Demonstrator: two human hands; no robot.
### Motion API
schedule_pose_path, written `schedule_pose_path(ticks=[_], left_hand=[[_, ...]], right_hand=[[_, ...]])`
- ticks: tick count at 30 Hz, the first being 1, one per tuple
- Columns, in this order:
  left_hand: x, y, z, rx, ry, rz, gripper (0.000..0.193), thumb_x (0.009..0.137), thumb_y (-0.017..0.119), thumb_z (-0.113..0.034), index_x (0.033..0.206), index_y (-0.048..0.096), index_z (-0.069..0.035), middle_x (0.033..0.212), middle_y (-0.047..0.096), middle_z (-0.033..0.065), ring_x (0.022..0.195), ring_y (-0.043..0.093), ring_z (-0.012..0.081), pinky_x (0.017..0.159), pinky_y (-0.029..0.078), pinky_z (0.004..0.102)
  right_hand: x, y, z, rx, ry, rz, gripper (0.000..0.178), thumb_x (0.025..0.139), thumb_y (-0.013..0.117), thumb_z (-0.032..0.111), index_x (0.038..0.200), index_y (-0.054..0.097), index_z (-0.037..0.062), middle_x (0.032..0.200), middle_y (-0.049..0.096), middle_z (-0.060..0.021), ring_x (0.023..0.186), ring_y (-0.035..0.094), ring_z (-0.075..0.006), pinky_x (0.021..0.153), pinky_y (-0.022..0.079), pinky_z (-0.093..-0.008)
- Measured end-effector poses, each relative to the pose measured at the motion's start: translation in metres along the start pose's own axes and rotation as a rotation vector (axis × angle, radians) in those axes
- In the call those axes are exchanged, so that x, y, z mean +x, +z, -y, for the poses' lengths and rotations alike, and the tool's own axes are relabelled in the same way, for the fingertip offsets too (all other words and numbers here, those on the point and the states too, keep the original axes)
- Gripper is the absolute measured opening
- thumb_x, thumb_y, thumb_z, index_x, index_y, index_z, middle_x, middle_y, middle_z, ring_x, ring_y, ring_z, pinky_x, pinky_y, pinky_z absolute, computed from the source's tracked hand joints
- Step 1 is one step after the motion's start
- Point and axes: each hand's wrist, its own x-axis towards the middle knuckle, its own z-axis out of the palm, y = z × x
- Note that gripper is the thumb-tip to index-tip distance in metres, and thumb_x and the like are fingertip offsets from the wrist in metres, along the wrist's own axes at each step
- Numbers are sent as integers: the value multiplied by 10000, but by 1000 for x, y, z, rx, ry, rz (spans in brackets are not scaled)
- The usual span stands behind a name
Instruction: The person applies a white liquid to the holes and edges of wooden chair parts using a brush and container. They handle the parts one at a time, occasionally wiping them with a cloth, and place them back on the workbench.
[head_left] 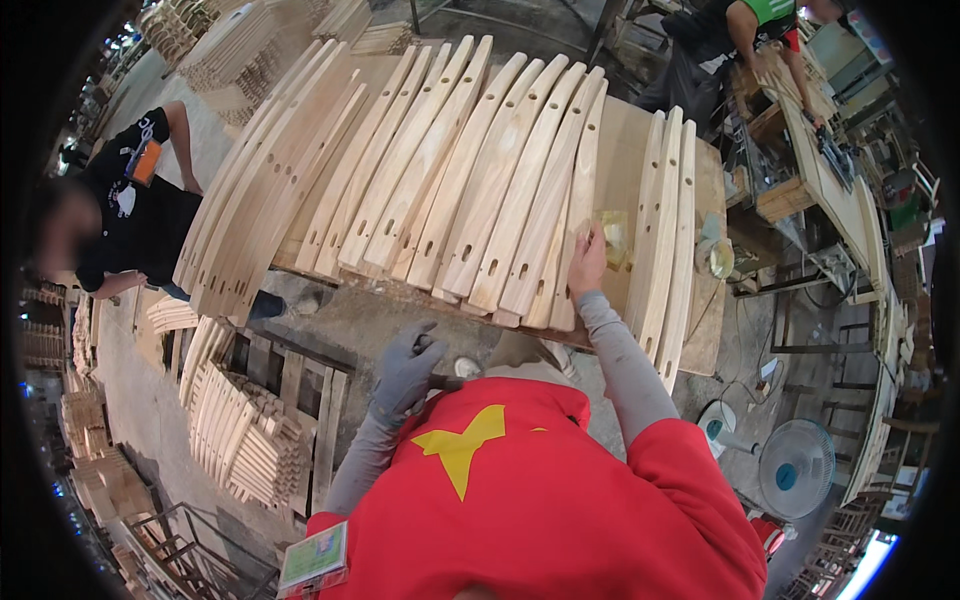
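Observation:
My right hand [588, 262], bare below a grey sleeve, is closed at the right edge of a curved wooden slat [581, 190], the last in the middle row on the table. My left hand [405, 370], in a grey glove, is held low in front of my red shirt, away from the table. Its fingers are curled, and a short dark thing [446, 382] shows beside them, too unclear to name. The slats [500, 170] lie side by side, each with a round hole near the far end and oblong slots near the close end.
Three slats [665, 230] lie apart on the right of the table [708, 200], near a roll of tape [720, 260]. More slats [270, 170] cover its left end, beside a person in black [135, 200]. A stack of curved pieces [240, 430] is on the lower left, a fan [795, 468] lower right.

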Motion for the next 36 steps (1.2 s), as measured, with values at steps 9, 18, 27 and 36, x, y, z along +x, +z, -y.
schedule_pose_path(ticks=[9,18,27,36], left_hand=[[3,-28,17,336,93,-7,385,782,633,-172,1098,559,37,688,534,5,629,496,82,575,442,228],[44,-17,45,207,3,98,373,777,622,-171,1104,573,1,703,519,-21,635,461,61,579,396,213],[80,121,16,362,-61,295,348,779,619,-119,1097,558,9,638,427,-50,570,395,43,496,324,209],[54,291,8,717,25,424,266,779,623,-159,1000,605,-12,613,442,-35,565,396,48,483,333,227]], right_hand=[[-28,-15,41,122,200,-46,550,948,381,276,1330,236,-92,1360,325,-234,1265,314,-303,1053,226,-349],[-144,-118,93,238,222,1096,516,942,392,373,1318,373,20,1333,415,-159,1238,390,-264,1036,277,-324],[-53,-327,54,103,421,1179,546,892,480,448,1271,463,56,1111,600,-136,1020,564,-197,876,431,-292],[52,-390,-111,-889,-73,496,489,798,509,88,1278,438,141,857,555,-136,795,570,-295,675,473,-403]])
